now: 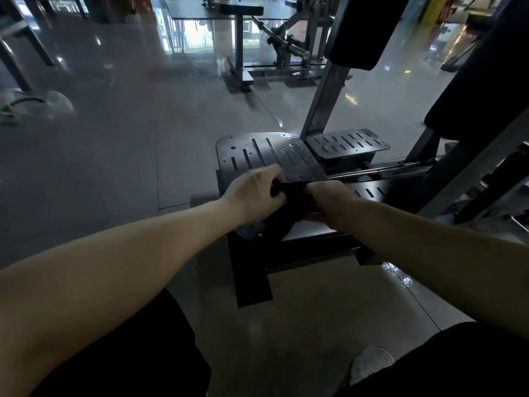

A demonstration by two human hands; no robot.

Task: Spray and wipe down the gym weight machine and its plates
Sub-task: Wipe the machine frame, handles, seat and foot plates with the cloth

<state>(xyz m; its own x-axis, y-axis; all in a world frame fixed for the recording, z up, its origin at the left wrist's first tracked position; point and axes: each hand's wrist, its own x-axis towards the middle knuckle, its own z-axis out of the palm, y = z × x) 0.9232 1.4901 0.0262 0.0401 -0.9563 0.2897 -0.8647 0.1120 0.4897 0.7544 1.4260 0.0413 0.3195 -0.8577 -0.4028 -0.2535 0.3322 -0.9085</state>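
A dark cloth (292, 202) hangs between both hands over the near end of the machine's big slotted foot plate (257, 151). My left hand (254, 193) grips the cloth's left edge and my right hand (332, 203) grips its right edge. A smaller slotted plate (347, 143) sits just right of the big one, beside the grey upright post (326, 101). A third slotted plate (372, 190) lies low at the right. No spray bottle shows in the head view.
The black pad (355, 32) tops the post, and a dark padded arm (481, 90) rises at the right. Other gym machines (286, 47) stand at the back. The tiled floor (114, 156) spreads to the left. My shoe (372, 362) rests at the bottom right.
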